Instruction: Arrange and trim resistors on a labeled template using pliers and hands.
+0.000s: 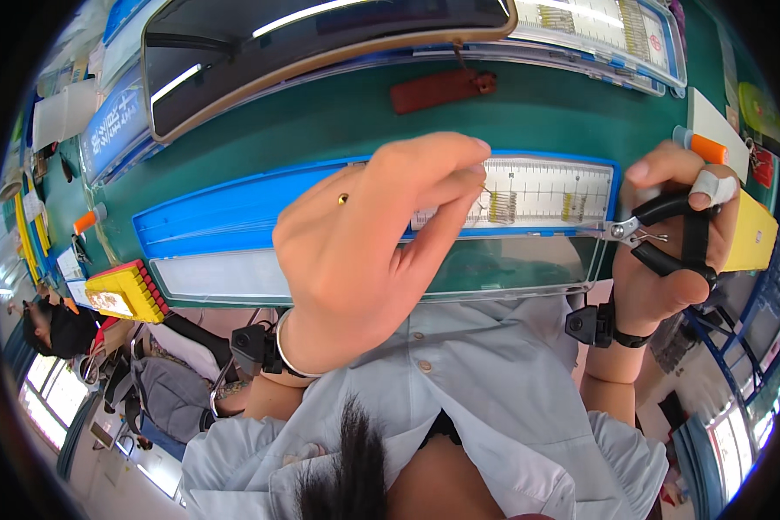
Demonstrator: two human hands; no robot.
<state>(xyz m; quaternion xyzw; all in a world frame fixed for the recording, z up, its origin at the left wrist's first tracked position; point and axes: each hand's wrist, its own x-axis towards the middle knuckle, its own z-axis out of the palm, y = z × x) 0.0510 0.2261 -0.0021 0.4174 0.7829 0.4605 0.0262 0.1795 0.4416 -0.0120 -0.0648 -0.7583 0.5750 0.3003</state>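
Observation:
In front of me on the green table (303, 130) lies a long, shallow blue case (217, 204), its clear lid (503, 264) swung open toward me. My left hand (347, 251) reaches over the case, thumb and forefinger pinched together. A thin wire-like tip shows just by those fingertips, too small to name. Under them is a white ruled card (546, 186) with bunches of small metal wire pieces (503, 208) on it. At the case's right end my right hand (650, 290) is closed around small pliers (667, 208) with black handles. One finger wears a white wrap (715, 186).
A large dark tablet-like screen (321, 61) stands behind the case. More clear cases (598, 43) are at the back right. A reddish-brown strap (442, 89) lies between. Orange-capped tubes (709, 147) and a yellow box (754, 238) are at the right; a yellow-red block (126, 293) is at the left.

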